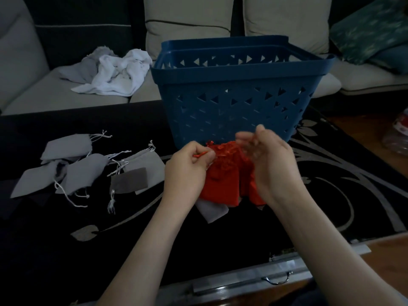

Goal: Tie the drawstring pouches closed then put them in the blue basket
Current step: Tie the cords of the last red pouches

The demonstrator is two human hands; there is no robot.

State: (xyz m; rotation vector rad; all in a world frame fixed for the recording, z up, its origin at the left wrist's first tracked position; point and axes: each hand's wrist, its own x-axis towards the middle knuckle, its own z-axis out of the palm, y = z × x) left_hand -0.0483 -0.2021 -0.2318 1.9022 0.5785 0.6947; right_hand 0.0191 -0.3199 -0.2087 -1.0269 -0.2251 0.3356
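A red drawstring pouch (223, 180) lies on the dark patterned cloth just in front of the blue basket (238, 96). My left hand (187, 171) pinches a red drawstring at the pouch's gathered mouth. My right hand (269, 164) is at the mouth's right side, its fingers curled and blurred around the other red string. A second red pouch (256, 193) shows partly under my right hand, and a grey pouch (212, 210) pokes out below. Several grey pouches (77, 168) with white strings lie in a loose pile to the left.
The basket stands upright at the table's far side, in front of a light sofa holding a crumpled white cloth (114, 74). A teal cushion (375, 29) sits at the back right. A metal case edge with a handle (278, 279) runs along the near side.
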